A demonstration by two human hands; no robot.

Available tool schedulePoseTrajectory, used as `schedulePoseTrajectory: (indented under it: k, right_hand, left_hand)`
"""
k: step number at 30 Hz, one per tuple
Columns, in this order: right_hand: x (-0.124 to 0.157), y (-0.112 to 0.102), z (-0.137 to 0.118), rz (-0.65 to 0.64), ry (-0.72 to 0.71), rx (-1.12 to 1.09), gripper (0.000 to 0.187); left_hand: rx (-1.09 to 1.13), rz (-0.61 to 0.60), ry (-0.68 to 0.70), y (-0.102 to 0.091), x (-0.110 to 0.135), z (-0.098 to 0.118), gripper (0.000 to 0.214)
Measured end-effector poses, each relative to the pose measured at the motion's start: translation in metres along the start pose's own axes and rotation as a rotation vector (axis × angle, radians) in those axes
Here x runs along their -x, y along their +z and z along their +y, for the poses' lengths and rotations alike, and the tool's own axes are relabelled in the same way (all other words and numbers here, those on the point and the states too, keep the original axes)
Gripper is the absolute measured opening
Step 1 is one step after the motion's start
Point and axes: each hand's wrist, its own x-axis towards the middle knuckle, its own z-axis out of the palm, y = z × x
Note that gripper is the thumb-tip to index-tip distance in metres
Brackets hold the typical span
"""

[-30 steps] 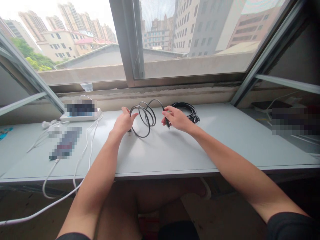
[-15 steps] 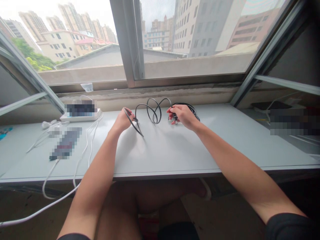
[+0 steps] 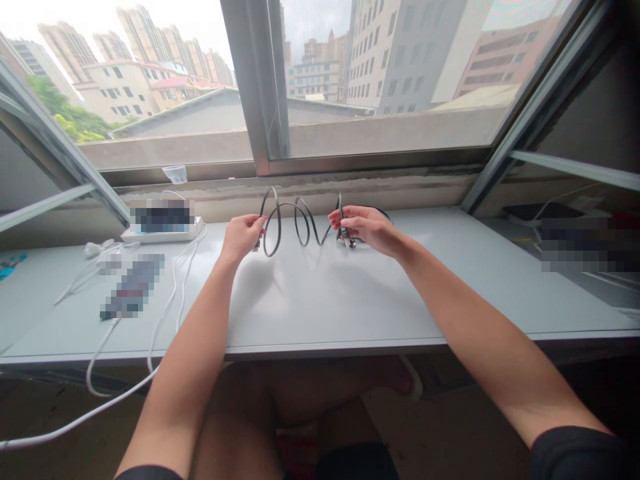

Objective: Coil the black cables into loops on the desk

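Observation:
A black cable [image 3: 303, 239] hangs in loose loops between my two hands, above the table. My left hand [image 3: 242, 235] is closed on one end, and a small plug [image 3: 257, 245] pokes out below the fingers. On the other side my right hand [image 3: 367, 229] pinches the cable between thumb and fingers. Metal-tipped connectors [image 3: 347, 241] hang under that hand. Part of a black coil [image 3: 381, 212] shows behind the right hand; the rest of it is hidden.
The pale table [image 3: 320, 313] runs below a window. At left stand a white power strip [image 3: 163, 232], white cords [image 3: 173, 287] and a blurred-out flat device [image 3: 133, 287]. A clear plastic cup [image 3: 175, 175] sits on the sill. Metal frame bars [image 3: 60, 207] slant down at both sides.
The cable's loops have shifted and tightened near my left hand, and the long loop hanging there has lifted. My right hand's fingers have moved along the cable, with less of the coil showing.

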Motion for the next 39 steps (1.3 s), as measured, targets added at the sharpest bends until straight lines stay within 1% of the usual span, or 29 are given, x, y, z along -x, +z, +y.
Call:
schedulePoseTrajectory:
  k: [4,7,8,10,12,14,16,18,21,23,26,28,30,32,35,39]
  right_hand:
    - [0.0,-0.004,0.004,-0.031,-0.024,0.038,0.033]
    - [0.001,-0.002,0.005,-0.057,-0.032,0.025,0.035]
    - [0.001,-0.001,0.004,-0.067,-0.035,0.013,0.035]
    - [0.002,0.002,0.001,-0.087,-0.049,-0.025,0.034]
    - [0.004,0.005,-0.002,-0.114,-0.058,-0.065,0.033]
    - [0.005,0.007,-0.004,-0.142,-0.041,-0.075,0.034]
    - [0.005,0.009,-0.004,-0.16,-0.018,-0.04,0.035]
    - [0.005,0.011,-0.003,-0.141,-0.031,0.042,0.036]
    - [0.004,0.013,0.001,-0.064,-0.102,0.238,0.032]
    - [0.003,0.014,0.006,-0.012,-0.145,0.327,0.029]
    - [-0.001,0.018,0.018,0.024,-0.184,0.326,0.024]
    - [-0.005,0.023,0.028,0.028,-0.193,0.272,0.022]
    - [-0.008,0.029,0.037,0.016,-0.162,0.18,0.024]
    - [-0.01,0.035,0.041,-0.022,-0.109,0.108,0.028]
    - [-0.009,0.044,0.04,-0.09,-0.076,0.089,0.033]
    - [-0.005,0.048,0.032,-0.176,-0.074,0.109,0.043]
  left_hand:
    - [0.012,-0.044,-0.044,0.003,-0.001,-0.003,0.028]
    - [0.096,-0.018,-0.134,0.005,-0.003,-0.005,0.031]
    - [0.127,-0.007,-0.144,0.006,-0.003,-0.005,0.032]
    - [0.182,-0.011,-0.122,0.006,-0.002,-0.004,0.027]
    - [0.219,-0.056,-0.078,0.006,-0.001,-0.003,0.023]
    - [0.233,-0.097,-0.061,0.007,0.001,-0.001,0.023]
    - [0.233,-0.123,-0.058,0.008,0.002,0.001,0.026]
    - [0.222,-0.151,-0.056,0.009,0.004,0.003,0.028]
    - [0.193,-0.22,-0.054,0.011,0.008,0.007,0.031]
    - [0.179,-0.257,-0.052,0.012,0.011,0.01,0.034]
    - [0.17,-0.28,-0.031,0.016,0.012,0.01,0.036]
    - [0.172,-0.287,-0.01,0.021,0.012,0.008,0.034]
    - [0.195,-0.292,0.0,0.028,0.011,0.005,0.031]
    - [0.234,-0.291,0.009,0.035,0.011,0.005,0.029]
    - [0.355,-0.308,0.025,0.045,0.017,0.012,0.034]
    - [0.615,-0.413,0.007,0.053,0.029,0.031,0.05]
